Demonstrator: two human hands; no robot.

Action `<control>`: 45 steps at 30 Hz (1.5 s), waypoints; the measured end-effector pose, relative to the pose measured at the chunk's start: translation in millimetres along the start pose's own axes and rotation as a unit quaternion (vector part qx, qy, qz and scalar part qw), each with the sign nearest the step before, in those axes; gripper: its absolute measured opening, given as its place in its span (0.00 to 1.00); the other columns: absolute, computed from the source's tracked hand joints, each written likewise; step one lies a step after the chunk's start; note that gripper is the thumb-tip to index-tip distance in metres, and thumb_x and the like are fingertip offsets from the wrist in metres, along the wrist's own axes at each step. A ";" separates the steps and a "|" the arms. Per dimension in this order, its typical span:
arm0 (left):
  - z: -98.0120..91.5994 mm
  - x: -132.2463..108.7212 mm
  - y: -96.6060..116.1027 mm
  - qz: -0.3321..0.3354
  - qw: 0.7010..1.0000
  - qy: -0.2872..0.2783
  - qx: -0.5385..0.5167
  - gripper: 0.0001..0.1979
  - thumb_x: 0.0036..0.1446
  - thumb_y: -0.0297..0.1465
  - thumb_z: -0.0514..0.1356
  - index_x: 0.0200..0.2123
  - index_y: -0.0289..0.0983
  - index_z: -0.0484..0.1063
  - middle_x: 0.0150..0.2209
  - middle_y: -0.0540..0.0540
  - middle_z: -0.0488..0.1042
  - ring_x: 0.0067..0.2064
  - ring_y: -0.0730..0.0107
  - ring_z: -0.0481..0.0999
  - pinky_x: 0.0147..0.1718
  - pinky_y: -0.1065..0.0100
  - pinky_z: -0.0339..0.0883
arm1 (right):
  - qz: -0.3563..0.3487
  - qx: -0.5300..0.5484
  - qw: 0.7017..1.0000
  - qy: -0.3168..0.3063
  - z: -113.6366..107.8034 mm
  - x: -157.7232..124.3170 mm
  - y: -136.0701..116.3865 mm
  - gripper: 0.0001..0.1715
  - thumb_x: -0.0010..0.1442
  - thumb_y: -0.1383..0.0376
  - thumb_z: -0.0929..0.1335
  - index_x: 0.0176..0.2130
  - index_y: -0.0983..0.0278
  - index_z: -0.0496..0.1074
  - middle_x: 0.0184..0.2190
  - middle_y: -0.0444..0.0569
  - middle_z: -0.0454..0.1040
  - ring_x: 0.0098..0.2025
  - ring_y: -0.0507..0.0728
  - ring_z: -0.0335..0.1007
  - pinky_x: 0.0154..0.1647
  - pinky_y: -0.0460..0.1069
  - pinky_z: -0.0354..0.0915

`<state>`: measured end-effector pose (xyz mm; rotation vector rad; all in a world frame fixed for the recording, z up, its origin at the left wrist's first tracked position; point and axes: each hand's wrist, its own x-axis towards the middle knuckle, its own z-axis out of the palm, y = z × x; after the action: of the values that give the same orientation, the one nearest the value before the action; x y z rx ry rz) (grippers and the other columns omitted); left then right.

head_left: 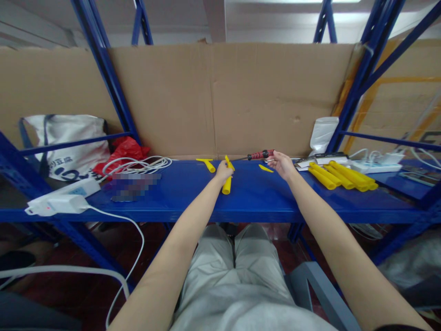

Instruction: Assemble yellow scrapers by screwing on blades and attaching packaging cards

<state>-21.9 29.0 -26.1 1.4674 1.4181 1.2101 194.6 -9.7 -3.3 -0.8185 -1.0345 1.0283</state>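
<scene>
My left hand (223, 171) is closed around a yellow plastic piece (227, 182) that lies on the blue shelf (193, 193). My right hand (282, 164) grips a screwdriver with a red and black handle (261, 155), its thin shaft pointing left toward the yellow piece. Another yellow piece (207, 164) lies just left of my left hand. A small flat yellow part (265, 168) rests between my two hands.
A pile of several yellow pieces (341, 176) lies at the right, beside a white power strip (374, 166) and a white pouch (323, 133). Coiled white cable (138, 164), a red bag (126, 149), a white tote bag (70, 145) and a white adapter (58, 203) sit left. Cardboard backs the shelf.
</scene>
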 end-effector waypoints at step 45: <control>1.2 6.8 -5.4 0.023 0.999 -0.009 0.043 0.25 0.44 0.14 0.57 0.47 0.34 0.64 0.38 0.43 0.75 0.32 0.71 0.75 0.25 0.76 0.64 | 0.015 0.027 0.999 0.008 -5.4 2.6 2.2 0.09 0.55 0.58 0.69 0.34 0.60 0.69 0.15 0.37 0.61 0.17 0.46 0.58 0.17 0.41 0.56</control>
<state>-22.7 36.4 -30.7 1.5735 1.4481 1.1743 199.5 -6.9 -6.2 -0.7983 -0.9799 1.0692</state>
